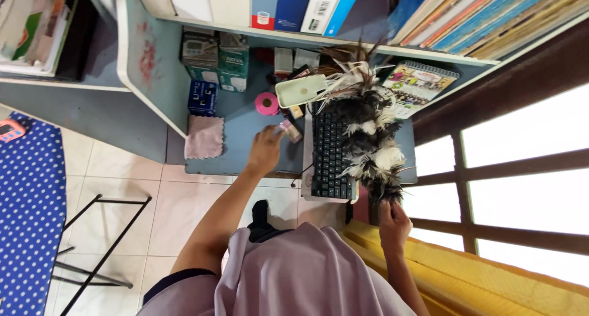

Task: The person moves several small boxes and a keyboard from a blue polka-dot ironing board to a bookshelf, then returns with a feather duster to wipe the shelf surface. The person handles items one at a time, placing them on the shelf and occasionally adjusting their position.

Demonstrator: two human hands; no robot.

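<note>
At a cluttered blue counter beside a barred window, seen from above, a person works with both bare hands. Right hand, its grip closed around the handle end of a feather duster, holds the black-and-white plumes flat over the right half of a black keyboard that lies lengthwise on the counter. Left hand reaches forward with the arm stretched out, its fingers curled on a small pale pink object just left of the keyboard; whether that grip is fully closed on it cannot be told from this angle. Beyond the left hand sit a bright pink roll and a cream-coloured tray-like piece, the latter touching the duster's brown tip feathers. A folded pink cloth lies well to the left near the counter's edge, with a dark blue box and stacked green-and-white boxes behind it. A spiral-bound desk calendar rests to the right of the duster. Books stand in a row on the shelf above. Yellow fabric lies beneath the right forearm, and a blue polka-dot surface fills the picture's left edge over the tiled floor.
</note>
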